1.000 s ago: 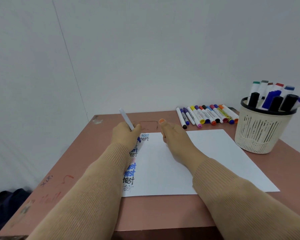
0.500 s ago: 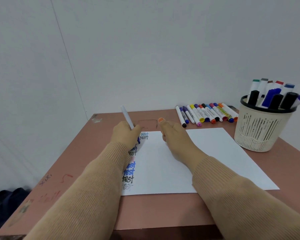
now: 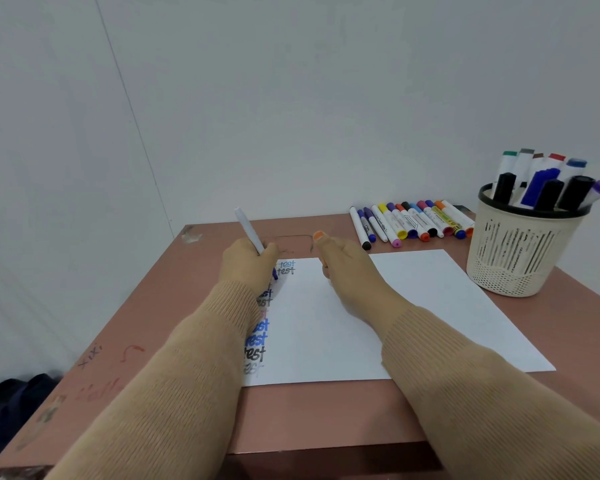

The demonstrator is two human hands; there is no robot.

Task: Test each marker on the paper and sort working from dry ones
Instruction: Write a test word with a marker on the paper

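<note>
Marker (image 3: 249,232) clamped in left hand (image 3: 246,266); right hand (image 3: 347,270) grip hidden, perhaps curled: cannot tell.

The left hand (image 3: 248,265) grips a white marker (image 3: 249,232), its blue tip touching the paper (image 3: 413,306) near the top left corner. A column of "test" words (image 3: 257,341) runs down the paper's left edge. The right hand (image 3: 347,268) rests on the paper's top edge, fingers hidden. On the counter (image 3: 309,417), a row of capped markers (image 3: 413,223) lies beside a basket (image 3: 520,258) holding upright markers (image 3: 548,188).

Head cam, wide-angle, looks fwd/down over table (image 3: 309,410), prob. close.
</note>
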